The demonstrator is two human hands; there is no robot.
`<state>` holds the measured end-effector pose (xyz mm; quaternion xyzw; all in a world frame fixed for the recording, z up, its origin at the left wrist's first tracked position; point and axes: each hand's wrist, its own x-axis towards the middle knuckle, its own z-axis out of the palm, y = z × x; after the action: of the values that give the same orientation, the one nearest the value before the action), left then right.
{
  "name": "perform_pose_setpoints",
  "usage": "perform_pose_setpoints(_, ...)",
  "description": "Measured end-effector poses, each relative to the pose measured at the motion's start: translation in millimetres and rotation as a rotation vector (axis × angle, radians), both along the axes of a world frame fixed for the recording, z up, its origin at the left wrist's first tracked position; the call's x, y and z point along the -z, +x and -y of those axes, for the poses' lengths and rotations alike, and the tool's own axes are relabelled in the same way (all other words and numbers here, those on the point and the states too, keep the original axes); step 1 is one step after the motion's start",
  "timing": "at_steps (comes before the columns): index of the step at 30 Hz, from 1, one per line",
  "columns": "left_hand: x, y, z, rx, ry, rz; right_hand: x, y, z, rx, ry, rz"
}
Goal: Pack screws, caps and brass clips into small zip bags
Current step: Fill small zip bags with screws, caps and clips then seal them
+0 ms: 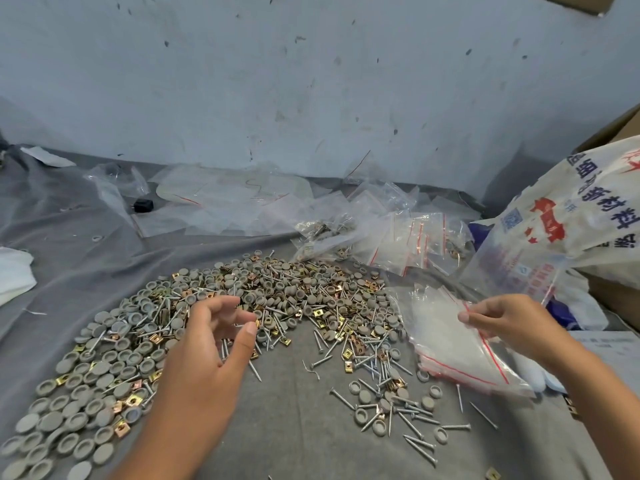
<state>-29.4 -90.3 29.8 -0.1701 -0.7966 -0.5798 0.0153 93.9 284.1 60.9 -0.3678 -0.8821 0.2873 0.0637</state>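
Seen from head cam, looking down at table (304, 438) w/ grey cloth cover. Spread across cloth in wide arc: heap of grey caps (104, 362), mixed w/ brass clips (317, 312) and screws (412, 426), densest at left and centre, thinner scatter toward lower right. Left hand (211, 344) raised just above heap, fingers loosely curled, thumb and forefinger tips close together; something small possibly pinched there, couldn't tell for sure. Right hand (509, 323) at right, thumb and fingers pinching top edge of one clear zip bag (446, 306) w/ red seal line, bag lifted off stack. Stack of empty zip bags (460, 358) lying just below right hand, touching edge of parts heap. Farther back, beyond heap: pile of filled bags (391, 240) w/ parts visible inside, plus loose clear plastic sheets (221, 199) toward wall. Small black object (143, 205) sat on cloth at back left. White printed sack (585, 209) w/ red and blue lettering leaned in from right, above right hand. White cloth (14, 275) at left edge. Scuffed pale wall (311, 81) behind everything.
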Motion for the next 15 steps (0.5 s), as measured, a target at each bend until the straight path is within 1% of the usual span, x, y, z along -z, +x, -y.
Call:
perform_pose_setpoints(3, 1.7, -1.4, -0.8, 0.004, -0.019, -0.003, -3.0, 2.7, -4.3, -0.022, -0.099, 0.031)
perform_pose_setpoints(5, 4.2, -2.5, -0.6, 0.011, -0.035, -0.013, 0.2, 2.3, -6.0, -0.033, -0.082, 0.09)
perform_pose_setpoints(8, 9.2, -4.2, -1.5, 0.019, -0.04, -0.025, 6.1, 0.1, -8.7, -0.039, 0.006, 0.104)
perform_pose_setpoints(12, 11.9, -5.0, -5.3, 0.036, -0.033, -0.037, -1.7, 0.2, -5.0, -0.055, 0.111, 0.106)
perform_pose_setpoints(13, 12.7, -5.2, -6.7, 0.041, -0.026, -0.034, -6.3, 1.9, -3.1, -0.049, 0.149, 0.086)
perform_pose_setpoints(15, 14.6, -5.1, -9.4, 0.049, -0.02, -0.032, -18.4, 5.3, 2.5, -0.026, 0.29, 0.044)
